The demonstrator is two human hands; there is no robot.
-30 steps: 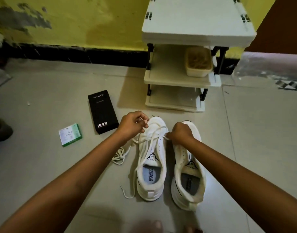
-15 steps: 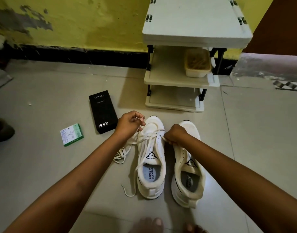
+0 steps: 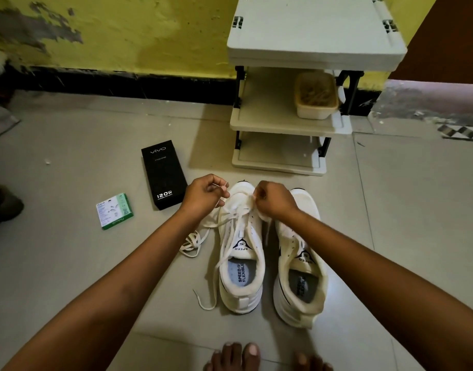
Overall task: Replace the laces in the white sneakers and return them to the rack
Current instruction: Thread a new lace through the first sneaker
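Two white sneakers stand side by side on the tiled floor, toes away from me. The left sneaker [image 3: 240,263] carries a white lace [image 3: 231,228] threaded through its front eyelets, its loose ends trailing over the tongue and onto the floor. My left hand [image 3: 204,192] pinches one lace end just left of the toe. My right hand [image 3: 274,198] pinches the other part of the lace over the toe. The right sneaker [image 3: 300,266] has no lace that I can see. A loose bundled lace [image 3: 192,242] lies left of the sneakers. The white rack [image 3: 310,49] stands behind.
A black phone box [image 3: 163,178] and a small green-and-white packet [image 3: 114,211] lie on the floor to the left. A beige tub [image 3: 316,96] sits on the rack's middle shelf. My bare toes [image 3: 240,356] show at the bottom edge. A yellow wall runs behind.
My right hand has moved left from beside the right sneaker to over the left sneaker's toe, pulling the lace up. My left hand stays by the toe holding its lace end.
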